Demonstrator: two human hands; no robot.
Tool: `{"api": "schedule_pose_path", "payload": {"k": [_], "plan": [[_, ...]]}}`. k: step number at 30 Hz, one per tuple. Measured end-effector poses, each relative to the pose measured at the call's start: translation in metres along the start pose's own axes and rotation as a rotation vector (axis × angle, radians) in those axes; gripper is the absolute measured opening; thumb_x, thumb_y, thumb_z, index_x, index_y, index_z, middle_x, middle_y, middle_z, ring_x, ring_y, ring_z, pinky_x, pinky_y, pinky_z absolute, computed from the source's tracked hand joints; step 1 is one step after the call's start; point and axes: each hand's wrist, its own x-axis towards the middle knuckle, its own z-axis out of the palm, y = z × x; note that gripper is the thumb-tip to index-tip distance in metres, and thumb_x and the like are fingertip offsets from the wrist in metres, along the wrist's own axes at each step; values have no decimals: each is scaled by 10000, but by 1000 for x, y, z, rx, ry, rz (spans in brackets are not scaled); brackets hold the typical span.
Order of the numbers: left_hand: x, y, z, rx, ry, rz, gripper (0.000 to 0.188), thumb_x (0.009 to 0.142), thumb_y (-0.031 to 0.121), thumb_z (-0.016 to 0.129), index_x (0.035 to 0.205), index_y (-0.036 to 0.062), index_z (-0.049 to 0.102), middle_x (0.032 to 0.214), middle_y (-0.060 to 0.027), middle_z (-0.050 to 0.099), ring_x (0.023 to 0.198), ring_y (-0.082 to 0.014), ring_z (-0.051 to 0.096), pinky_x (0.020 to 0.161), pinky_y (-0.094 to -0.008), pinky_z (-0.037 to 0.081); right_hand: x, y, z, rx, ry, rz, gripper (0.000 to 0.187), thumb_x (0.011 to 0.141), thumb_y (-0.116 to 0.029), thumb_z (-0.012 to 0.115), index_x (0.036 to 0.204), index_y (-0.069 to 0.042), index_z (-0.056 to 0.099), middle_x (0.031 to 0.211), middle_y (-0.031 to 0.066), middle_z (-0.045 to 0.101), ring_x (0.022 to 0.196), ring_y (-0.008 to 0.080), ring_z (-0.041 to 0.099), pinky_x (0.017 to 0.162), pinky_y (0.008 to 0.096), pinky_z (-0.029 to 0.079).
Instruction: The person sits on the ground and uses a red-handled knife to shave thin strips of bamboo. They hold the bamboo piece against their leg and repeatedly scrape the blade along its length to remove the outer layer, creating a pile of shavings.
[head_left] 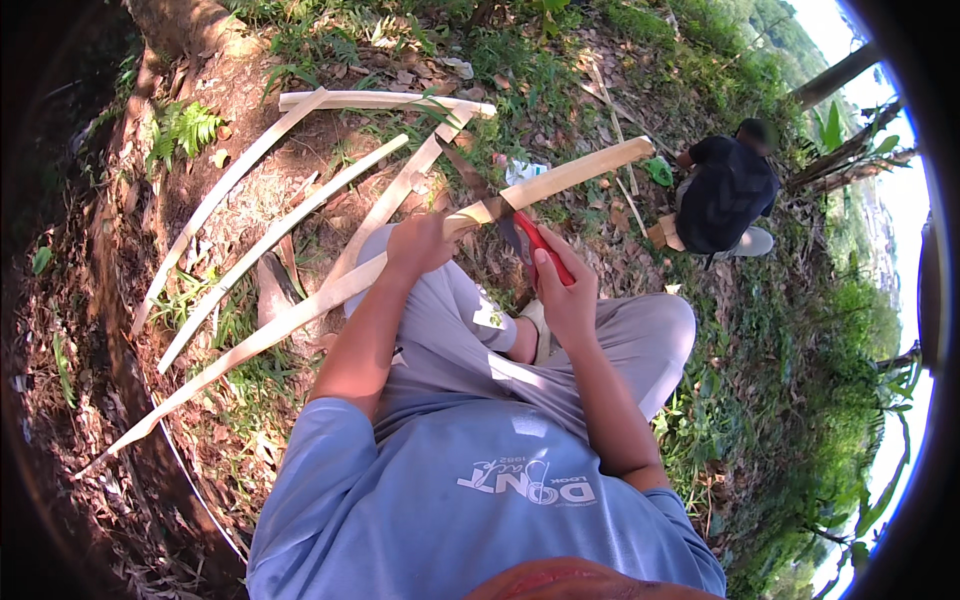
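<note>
Outdoors, the left hand (420,243), its grip closed around a wooden strip (340,288) slanting from eight o'clock toward two, is best placed clear of the edge while the right hand (567,290) grips a red-handled blade (529,232) crossing the wood.

Apparel comprises a blue short-sleeved T-shirt (410,500), white lettering (578,490) across the T-shirt's front, and, forward of the T-shirt, loose light-grey trousers (640,335) with pale footwear (544,338).
</note>
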Motion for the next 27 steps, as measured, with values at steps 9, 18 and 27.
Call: {"api": "schedule_pose_path", "payload": {"k": [9, 18, 27], "plan": [[-19, -17, 12, -22, 13, 4, 240, 823, 272, 749, 958, 86, 819, 940, -190, 804, 915, -390, 799, 797, -531, 627, -81, -105, -49, -286, 262, -346, 503, 1142, -260, 554, 1514, 66, 644, 1261, 226, 769, 1016, 262, 749, 835, 388, 586], [-70, -18, 13, -169, 121, 122, 611, 852, 546, 838, 1129, 17, 709, 1076, -210, 761, 1029, -378, 762, 881, -524, 595, -2, -12, -72, -473, 117, -589, 408, 1167, -115, 544, 1530, 55, 621, 1462, 254, 706, 1284, 348, 734, 1060, 427, 591], [-218, -223, -56, 237, 405, -496, 580, 1057, 556, 607, 1145, 11, 786, 1191, -221, 739, 1175, -417, 660, 1136, -523, 461, 28, 81, -42, -874, -225, -524, 592, 1110, -173, 578, 1691, -137, 467, 1467, 242, 693, 1102, 456, 768, 819, 540, 618]]}}
